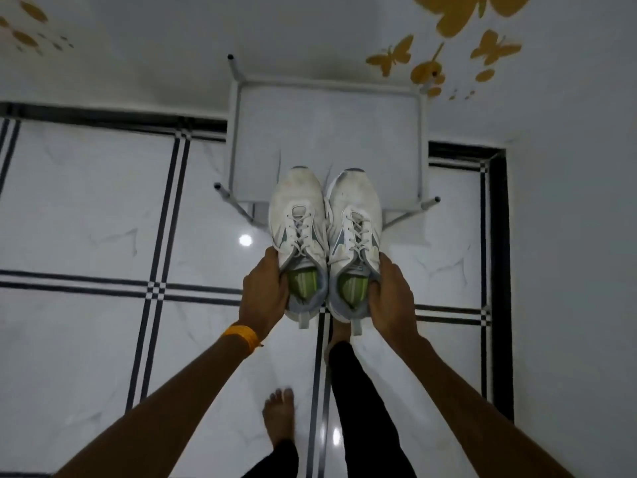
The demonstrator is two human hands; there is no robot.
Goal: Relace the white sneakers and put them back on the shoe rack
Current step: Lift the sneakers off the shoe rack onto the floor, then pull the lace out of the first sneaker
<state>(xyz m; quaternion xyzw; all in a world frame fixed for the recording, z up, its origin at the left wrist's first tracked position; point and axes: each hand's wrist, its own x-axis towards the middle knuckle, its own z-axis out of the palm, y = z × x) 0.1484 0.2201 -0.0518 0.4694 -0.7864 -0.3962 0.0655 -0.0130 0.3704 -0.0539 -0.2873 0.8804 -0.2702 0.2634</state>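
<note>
White sneakers (325, 243): both are laced and held side by side, touching, toes pointing away, above the front edge of the shoe rack (327, 125). The left hand (263, 293) is closed around the collar of the left shoe, fingers inside the opening; the right hand (393, 298) grips the right shoe's collar the same way. The shoes appear light, with soft uppers and firmer soles. The padded heel collar is probably the best hold: it resists crushing and keeps the laces undisturbed. Neither shoe rests on the rack yet.
</note>
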